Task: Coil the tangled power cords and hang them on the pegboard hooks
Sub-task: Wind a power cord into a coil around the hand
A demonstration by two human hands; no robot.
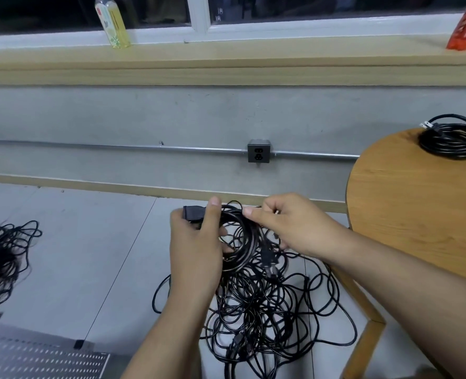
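My left hand (196,242) grips a partly wound black coil of power cord (244,242) together with its black connector end (192,213), held above the floor. My right hand (289,225) pinches the strands at the coil's top right. Below both hands a tangled heap of black cords (267,310) spreads over the floor. A second tangle of black cord (2,258) lies at the far left. One finished coil (453,138) with its plug rests on the round wooden table (417,203). A grey pegboard (40,359) shows at the bottom left.
A wall socket (258,150) sits on a metal conduit along the grey wall. On the window sill stand a yellow drink bottle (114,21) and an orange packet (465,26). The table's wooden leg (363,318) runs down beside the heap.
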